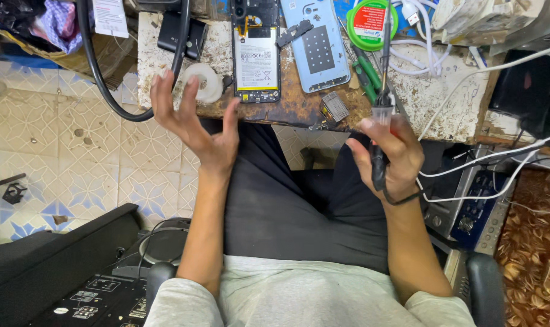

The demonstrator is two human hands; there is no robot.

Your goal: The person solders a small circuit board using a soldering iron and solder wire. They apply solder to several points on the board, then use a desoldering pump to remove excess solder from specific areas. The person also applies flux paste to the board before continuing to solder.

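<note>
Gripping soldering iron (381, 109), right-handed

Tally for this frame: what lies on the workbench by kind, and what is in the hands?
Opened phone, battery showing: 1
Light blue back cover: 1
Green-handled screwdrivers: 2
White tape roll: 1
Green round tin: 1
Corded tool in right hand: 1
Left hand: empty
Total: 7

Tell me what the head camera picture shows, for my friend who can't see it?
A seated person's right hand grips a soldering iron, while the empty left hand is spread open. Ahead, an opened phone lies on a worn workbench.
</note>
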